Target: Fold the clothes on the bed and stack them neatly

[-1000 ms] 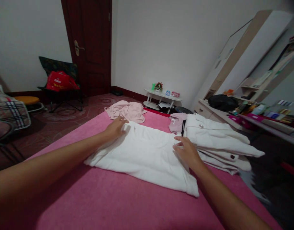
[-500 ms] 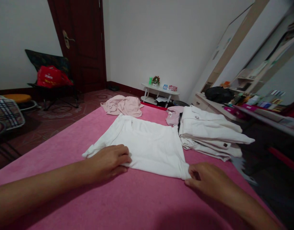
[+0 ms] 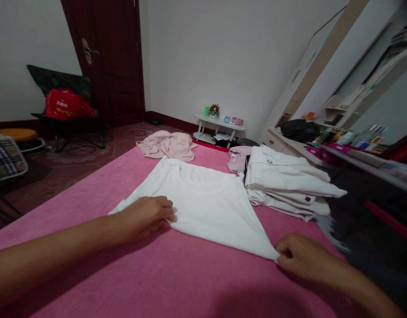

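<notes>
A white garment (image 3: 203, 201) lies spread flat on a pink bed cover (image 3: 163, 274). My left hand (image 3: 146, 214) is closed on its near left hem. At the near right corner, my right hand (image 3: 301, 256) pinches the cloth and holds it stretched toward me into a point. Both forearms reach in from the bottom of the view.
A stack of folded white clothes (image 3: 286, 183) sits right of the garment, with a pale pink item (image 3: 237, 159) beside it. A crumpled pink garment (image 3: 166, 145) lies at the bed's far edge. A small white table (image 3: 219, 128), dark door (image 3: 107, 62), chair with red bag (image 3: 66, 104) and cluttered shelves (image 3: 349, 141) surround the bed.
Both hands came back from the garment's far edge to its near hem and gripped it. The right hand has since pulled its corner out toward me and to the right.
</notes>
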